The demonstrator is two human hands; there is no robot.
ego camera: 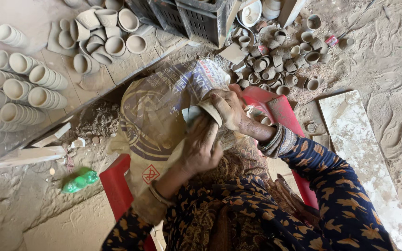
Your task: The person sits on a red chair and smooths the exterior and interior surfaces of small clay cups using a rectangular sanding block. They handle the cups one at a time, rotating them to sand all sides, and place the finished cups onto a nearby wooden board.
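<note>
I see my right hand (229, 108) with its fingers curled tight around a small clay cup (210, 111), gripping it over my lap. My left hand (201, 148) has its fingers pressed together against a pale cloth (189, 114) at the cup's side. Below lies a printed sack (154, 116); stacked clay cups (19, 88) fill the board on my left.

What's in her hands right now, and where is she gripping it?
A small clay cup: the right hand wraps its body near the rim, while the left hand presses against it from below.
</note>
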